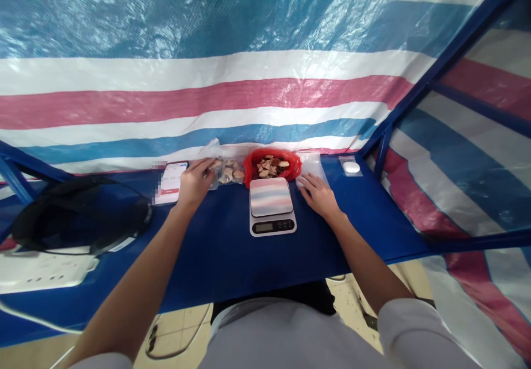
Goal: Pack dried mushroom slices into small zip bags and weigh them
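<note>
My left hand (196, 182) is at the left end of a row of things, its fingers closed on a clear plastic bag (214, 178) that holds brownish pieces. Beside it lies another clear bag (231, 172) of similar pieces. A red mesh bag (249, 171) stands open in the middle, with tan and dark brown chips (271, 166) inside. Just in front of it sits a white digital kitchen scale (271, 206) with a bare, shiny plate. My right hand (319, 195) rests with fingers apart at the near edge of flat clear plastic bags (314, 165).
A phone (171, 183) lies left of my left hand. Further left are a black strap-like item (83, 214) and a white power strip (45, 269) with its cable. A small white object (351, 167) sits at the right of the blue table (232, 264). Striped sheeting (207, 98) hangs behind.
</note>
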Available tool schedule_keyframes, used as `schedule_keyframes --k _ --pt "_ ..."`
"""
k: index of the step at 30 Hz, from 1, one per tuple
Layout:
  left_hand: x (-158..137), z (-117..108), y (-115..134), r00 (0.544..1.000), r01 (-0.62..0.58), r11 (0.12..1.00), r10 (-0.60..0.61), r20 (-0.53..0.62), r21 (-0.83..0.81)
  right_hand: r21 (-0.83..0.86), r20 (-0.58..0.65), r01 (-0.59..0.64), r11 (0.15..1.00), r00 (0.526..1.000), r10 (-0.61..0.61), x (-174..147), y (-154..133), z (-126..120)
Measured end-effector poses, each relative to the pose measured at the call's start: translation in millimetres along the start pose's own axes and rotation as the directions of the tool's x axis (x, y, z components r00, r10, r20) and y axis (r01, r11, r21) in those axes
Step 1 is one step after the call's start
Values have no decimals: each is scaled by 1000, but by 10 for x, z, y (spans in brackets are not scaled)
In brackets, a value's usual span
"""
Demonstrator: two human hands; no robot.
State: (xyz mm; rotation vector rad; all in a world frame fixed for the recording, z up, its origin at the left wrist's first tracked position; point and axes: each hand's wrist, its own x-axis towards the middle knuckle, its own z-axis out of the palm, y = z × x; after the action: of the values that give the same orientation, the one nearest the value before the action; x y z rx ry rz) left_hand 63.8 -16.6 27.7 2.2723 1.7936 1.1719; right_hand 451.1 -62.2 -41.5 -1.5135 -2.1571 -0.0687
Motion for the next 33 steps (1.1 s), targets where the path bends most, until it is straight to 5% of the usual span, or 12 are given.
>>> schedule_keyframes --k 8,15,23,28,33 --pt "-176 3 630 995 81 924 -94 -18 -375 96 -91 74 993 994 -65 100 -350 -302" --pt "-464 226 998 960 268 569 -223 168 -778 425 -115 42 904 993 8 286 -661 -284" --pt "-669 339 1104 851 490 122 -282 443 -863 836 28 -145 529 974 223 394 -664 0" --pt "-696 364 1088 841 501 39 -255 477 -864 923 123 -231 306 934 335 356 -682 20" --pt "-690 413 1050 825 516 17 -277 492 -856 936 190 -298 189 876 443 352 -698 -40"
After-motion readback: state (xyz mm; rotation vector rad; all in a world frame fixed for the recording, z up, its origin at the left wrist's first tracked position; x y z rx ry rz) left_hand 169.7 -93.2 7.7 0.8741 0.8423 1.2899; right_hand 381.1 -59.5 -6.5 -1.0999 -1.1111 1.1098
